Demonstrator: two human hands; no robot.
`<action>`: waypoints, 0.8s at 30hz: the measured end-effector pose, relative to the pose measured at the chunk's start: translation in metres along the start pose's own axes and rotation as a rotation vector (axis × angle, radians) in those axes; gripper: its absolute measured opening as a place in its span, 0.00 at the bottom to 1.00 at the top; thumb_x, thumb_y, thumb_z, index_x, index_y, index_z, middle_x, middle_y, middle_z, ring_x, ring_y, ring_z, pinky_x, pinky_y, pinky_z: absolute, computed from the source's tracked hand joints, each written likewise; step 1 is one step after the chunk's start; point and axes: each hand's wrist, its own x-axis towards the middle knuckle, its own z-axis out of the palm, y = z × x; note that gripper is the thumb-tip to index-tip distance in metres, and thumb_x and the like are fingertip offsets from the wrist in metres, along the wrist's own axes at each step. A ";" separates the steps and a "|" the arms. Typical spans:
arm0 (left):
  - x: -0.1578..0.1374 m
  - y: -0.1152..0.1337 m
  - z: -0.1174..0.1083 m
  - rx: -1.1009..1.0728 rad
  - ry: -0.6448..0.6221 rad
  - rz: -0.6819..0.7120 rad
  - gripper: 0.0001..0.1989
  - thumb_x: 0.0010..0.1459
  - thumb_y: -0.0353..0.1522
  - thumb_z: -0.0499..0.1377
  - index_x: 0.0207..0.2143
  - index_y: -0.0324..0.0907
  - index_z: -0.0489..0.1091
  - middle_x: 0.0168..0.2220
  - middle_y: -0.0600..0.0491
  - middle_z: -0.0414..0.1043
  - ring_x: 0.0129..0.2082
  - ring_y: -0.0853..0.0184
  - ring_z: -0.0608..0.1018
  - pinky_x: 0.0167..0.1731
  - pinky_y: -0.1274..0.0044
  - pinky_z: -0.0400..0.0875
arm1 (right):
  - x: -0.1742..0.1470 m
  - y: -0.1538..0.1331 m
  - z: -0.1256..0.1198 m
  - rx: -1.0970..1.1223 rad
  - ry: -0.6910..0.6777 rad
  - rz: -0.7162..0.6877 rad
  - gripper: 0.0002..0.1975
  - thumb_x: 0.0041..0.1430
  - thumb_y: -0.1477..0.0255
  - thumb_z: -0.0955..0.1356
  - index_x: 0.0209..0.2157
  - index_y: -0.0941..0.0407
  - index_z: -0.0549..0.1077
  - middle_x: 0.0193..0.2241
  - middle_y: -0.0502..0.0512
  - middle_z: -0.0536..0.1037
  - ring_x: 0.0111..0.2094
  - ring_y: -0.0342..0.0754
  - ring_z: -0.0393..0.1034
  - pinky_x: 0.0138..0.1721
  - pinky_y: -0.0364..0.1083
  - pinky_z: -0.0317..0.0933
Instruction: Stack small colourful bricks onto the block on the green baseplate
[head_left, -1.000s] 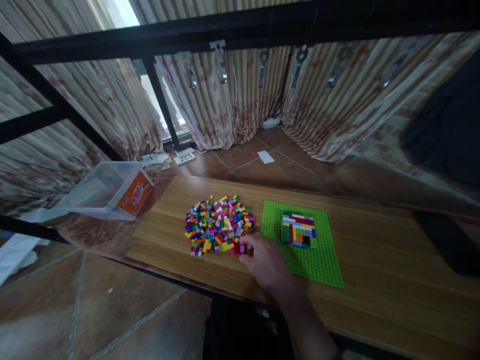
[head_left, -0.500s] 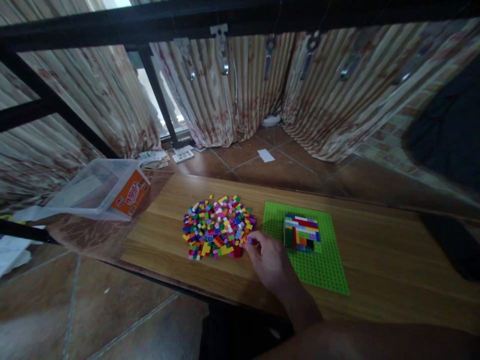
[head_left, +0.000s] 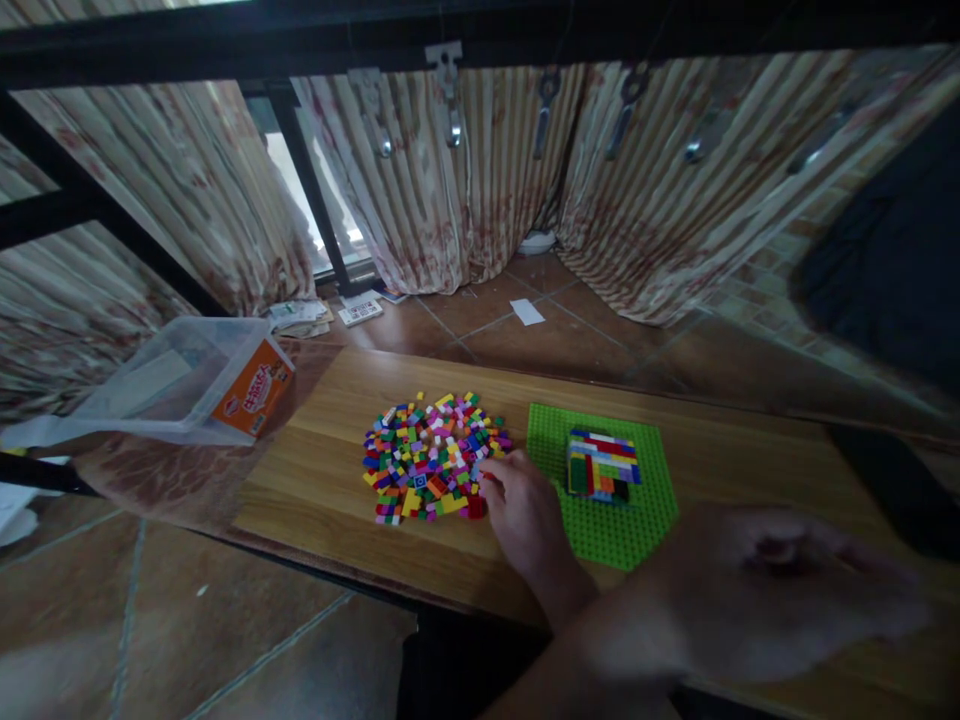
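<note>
My right hand is at the right edge of a pile of small coloured toy building bricks. Its thumb and forefinger are pressed together; I cannot make out what is between them. My left hand is large and blurred at the lower right, its forearm crossing in front of the right one. Its fingers look bent, but their grip cannot be read. A green baseplate lies right of the pile, partly covered by my hands. On it stands a low block built of many-coloured bricks.
The wooden table carries the bricks and a dark flat object at its right. A clear plastic box with an orange label stands at the left. Hooks hang from a black bar, with curtains behind.
My left hand has come into view at the lower right, over the near part of the baseplate. The right hand has shifted slightly left into the pile; a purple brick at its fingertips no longer shows.
</note>
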 end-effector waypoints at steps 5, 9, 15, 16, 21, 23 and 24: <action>0.002 0.001 -0.012 0.060 0.119 0.065 0.14 0.55 0.39 0.60 0.39 0.39 0.76 0.31 0.52 0.73 0.30 0.73 0.73 0.38 0.77 0.70 | 0.005 -0.007 0.008 -0.077 -0.021 -0.025 0.15 0.59 0.79 0.62 0.42 0.53 0.76 0.38 0.56 0.72 0.39 0.48 0.67 0.40 0.44 0.60; 0.000 0.006 -0.014 0.096 0.148 0.058 0.12 0.55 0.37 0.60 0.37 0.39 0.75 0.29 0.53 0.71 0.28 0.74 0.71 0.32 0.81 0.67 | 0.009 -0.013 0.006 -0.147 -0.046 -0.015 0.15 0.60 0.78 0.61 0.42 0.52 0.76 0.40 0.57 0.71 0.41 0.49 0.66 0.40 0.45 0.60; 0.000 -0.008 -0.003 0.216 0.160 0.024 0.14 0.55 0.38 0.59 0.40 0.39 0.76 0.31 0.51 0.73 0.28 0.73 0.71 0.30 0.81 0.66 | 0.007 -0.013 0.002 -0.159 -0.063 -0.018 0.16 0.59 0.79 0.62 0.43 0.52 0.76 0.40 0.57 0.70 0.43 0.50 0.65 0.43 0.46 0.61; 0.000 -0.013 0.000 0.237 0.146 0.013 0.15 0.55 0.39 0.59 0.40 0.40 0.76 0.31 0.51 0.74 0.28 0.73 0.71 0.28 0.82 0.65 | 0.006 -0.011 0.002 -0.145 -0.060 -0.022 0.16 0.59 0.79 0.62 0.43 0.52 0.76 0.39 0.57 0.71 0.43 0.49 0.65 0.44 0.46 0.60; 0.002 -0.031 0.021 0.277 -0.022 -0.154 0.16 0.50 0.38 0.61 0.42 0.43 0.76 0.31 0.51 0.75 0.25 0.72 0.72 0.22 0.83 0.62 | -0.001 -0.004 0.002 -0.070 -0.031 -0.024 0.11 0.59 0.77 0.63 0.40 0.54 0.76 0.37 0.56 0.71 0.41 0.49 0.66 0.46 0.47 0.60; 0.001 -0.032 0.026 0.309 -0.029 -0.178 0.16 0.51 0.39 0.60 0.41 0.45 0.77 0.32 0.50 0.76 0.26 0.71 0.72 0.21 0.83 0.62 | -0.002 -0.003 0.002 -0.060 -0.022 -0.021 0.09 0.58 0.76 0.64 0.37 0.54 0.75 0.37 0.55 0.71 0.41 0.49 0.66 0.46 0.47 0.59; 0.000 -0.031 0.028 0.322 -0.022 -0.175 0.16 0.51 0.40 0.59 0.41 0.45 0.77 0.33 0.49 0.77 0.26 0.70 0.73 0.21 0.82 0.62 | -0.002 -0.003 0.002 -0.061 -0.019 -0.018 0.08 0.58 0.76 0.64 0.36 0.54 0.75 0.36 0.55 0.71 0.40 0.49 0.66 0.46 0.47 0.59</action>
